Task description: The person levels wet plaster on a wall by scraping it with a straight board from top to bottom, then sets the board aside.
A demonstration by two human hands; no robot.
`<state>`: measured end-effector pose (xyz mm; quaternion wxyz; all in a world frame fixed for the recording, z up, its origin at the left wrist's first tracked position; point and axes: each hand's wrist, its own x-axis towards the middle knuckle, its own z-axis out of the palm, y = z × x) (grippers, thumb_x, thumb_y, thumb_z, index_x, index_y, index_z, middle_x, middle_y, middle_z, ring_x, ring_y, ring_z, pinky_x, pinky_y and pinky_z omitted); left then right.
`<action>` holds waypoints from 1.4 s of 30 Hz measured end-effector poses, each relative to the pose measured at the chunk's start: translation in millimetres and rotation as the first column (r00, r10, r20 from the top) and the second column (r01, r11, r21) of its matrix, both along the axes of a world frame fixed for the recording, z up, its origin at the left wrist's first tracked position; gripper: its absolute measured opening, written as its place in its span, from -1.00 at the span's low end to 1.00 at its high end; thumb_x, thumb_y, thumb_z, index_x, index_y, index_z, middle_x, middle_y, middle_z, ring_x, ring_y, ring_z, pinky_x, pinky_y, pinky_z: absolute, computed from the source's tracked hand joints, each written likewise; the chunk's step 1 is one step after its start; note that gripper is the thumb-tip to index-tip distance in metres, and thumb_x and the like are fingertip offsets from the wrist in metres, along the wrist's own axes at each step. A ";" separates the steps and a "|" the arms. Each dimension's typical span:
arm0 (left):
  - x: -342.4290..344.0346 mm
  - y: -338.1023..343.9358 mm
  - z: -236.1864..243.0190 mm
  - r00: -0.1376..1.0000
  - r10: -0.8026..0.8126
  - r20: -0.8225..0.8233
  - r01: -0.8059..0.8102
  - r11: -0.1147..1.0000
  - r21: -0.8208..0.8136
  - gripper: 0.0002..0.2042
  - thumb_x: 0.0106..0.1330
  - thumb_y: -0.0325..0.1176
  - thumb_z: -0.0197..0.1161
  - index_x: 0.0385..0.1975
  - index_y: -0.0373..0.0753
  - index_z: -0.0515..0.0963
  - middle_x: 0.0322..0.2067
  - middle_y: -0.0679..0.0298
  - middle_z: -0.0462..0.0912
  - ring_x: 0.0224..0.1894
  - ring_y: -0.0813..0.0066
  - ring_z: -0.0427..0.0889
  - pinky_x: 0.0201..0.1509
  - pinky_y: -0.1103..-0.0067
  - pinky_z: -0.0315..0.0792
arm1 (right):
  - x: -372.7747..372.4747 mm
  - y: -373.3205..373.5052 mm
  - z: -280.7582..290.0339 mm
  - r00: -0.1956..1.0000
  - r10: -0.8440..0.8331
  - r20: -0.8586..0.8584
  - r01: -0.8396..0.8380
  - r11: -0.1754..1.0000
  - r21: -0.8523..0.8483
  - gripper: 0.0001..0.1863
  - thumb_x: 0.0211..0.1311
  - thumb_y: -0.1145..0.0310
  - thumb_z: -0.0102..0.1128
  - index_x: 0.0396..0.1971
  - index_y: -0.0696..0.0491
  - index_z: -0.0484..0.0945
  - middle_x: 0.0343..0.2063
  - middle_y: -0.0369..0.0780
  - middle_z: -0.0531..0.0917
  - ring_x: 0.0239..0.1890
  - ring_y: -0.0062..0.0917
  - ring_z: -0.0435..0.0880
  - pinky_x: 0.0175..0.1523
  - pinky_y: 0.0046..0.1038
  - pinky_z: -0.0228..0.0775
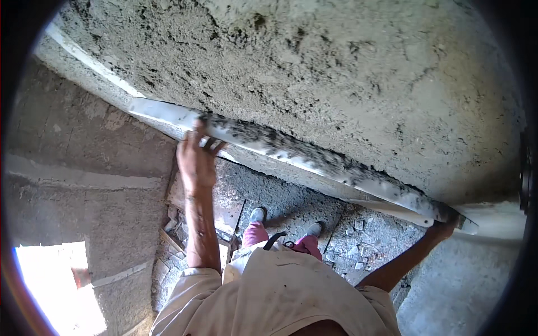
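A long pale metal straightedge (370,185) lies against the rough grey plaster wall (336,73), slanting from upper left to lower right. Wet mortar (280,143) is piled along much of its upper face. My left hand (197,159), a little blurred, grips it nearer its left end, with fingertips up on the edge. Close to the other end, my right hand (444,228) is closed round the bar from below; part of those fingers is hidden behind it.
A smooth light strip (92,61) runs along the wall at upper left. Broken rubble (358,241) litters the floor around my shoes (258,215). On the left stands another rough wall (84,207) with a bright opening (59,288). A dark fixture (525,171) sits at the far right.
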<state>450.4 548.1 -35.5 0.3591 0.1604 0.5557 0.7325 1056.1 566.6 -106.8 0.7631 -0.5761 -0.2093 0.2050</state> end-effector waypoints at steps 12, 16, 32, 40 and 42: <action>-62.1 -3.0 36.9 0.969 0.209 -0.133 -0.184 0.966 0.185 -0.61 0.27 -0.20 0.13 -0.07 -0.41 0.40 -0.11 0.11 0.51 -0.20 0.40 0.54 -0.27 0.60 0.52 | -101.8 18.6 47.4 0.992 -0.128 0.011 0.128 0.992 0.016 -0.52 0.27 0.12 -0.11 0.00 0.21 0.31 -0.09 -0.10 0.46 -0.04 -0.36 0.45 0.00 -0.32 0.35; 49.8 2.0 50.4 0.991 0.134 0.013 -0.134 0.969 0.206 -0.55 0.25 -0.22 0.15 0.06 -0.37 0.33 -0.10 0.09 0.50 -0.19 0.43 0.55 -0.26 0.60 0.56 | 34.7 10.4 50.5 0.989 -0.022 -0.149 0.042 0.991 0.130 -0.54 0.29 0.10 -0.17 -0.04 0.18 0.40 -0.16 -0.10 0.52 -0.14 -0.38 0.53 -0.02 -0.31 0.40; -188.4 -23.3 29.1 0.954 0.283 0.102 -0.300 0.897 0.324 -0.79 0.28 -0.24 0.10 -0.33 -0.28 0.46 -0.39 0.20 0.53 -0.38 0.35 0.51 -0.32 0.47 0.46 | -204.5 -48.1 4.3 0.870 0.261 -0.418 -0.314 0.947 -0.063 -0.34 0.17 0.06 0.02 0.24 -0.06 0.09 0.18 -0.22 0.16 -0.01 -0.58 0.34 -0.31 -0.62 0.41; -93.6 -84.0 105.0 0.974 -0.127 -0.185 0.213 0.785 0.581 -0.58 0.32 0.02 -0.04 -0.09 -0.23 0.38 -0.19 0.06 0.54 -0.22 0.21 0.56 -0.19 0.40 0.52 | -160.7 -85.8 -243.7 -0.041 0.176 -0.984 -0.858 0.498 0.125 -0.66 0.27 0.05 -0.18 -0.44 0.00 0.44 -0.58 -0.32 0.42 -0.65 -0.62 0.29 -0.52 -0.48 0.14; -73.8 -93.2 140.3 0.961 -0.096 -0.260 0.235 0.781 0.578 -0.53 0.33 0.06 -0.12 -0.05 -0.26 0.36 -0.25 0.06 0.57 -0.29 0.26 0.59 -0.27 0.45 0.54 | -178.8 -93.4 -272.5 -0.230 0.206 -0.951 -0.883 0.367 0.293 -0.69 0.24 0.08 -0.10 -0.42 0.03 0.44 -0.57 -0.32 0.43 -0.59 -0.62 0.31 -0.45 -0.50 0.15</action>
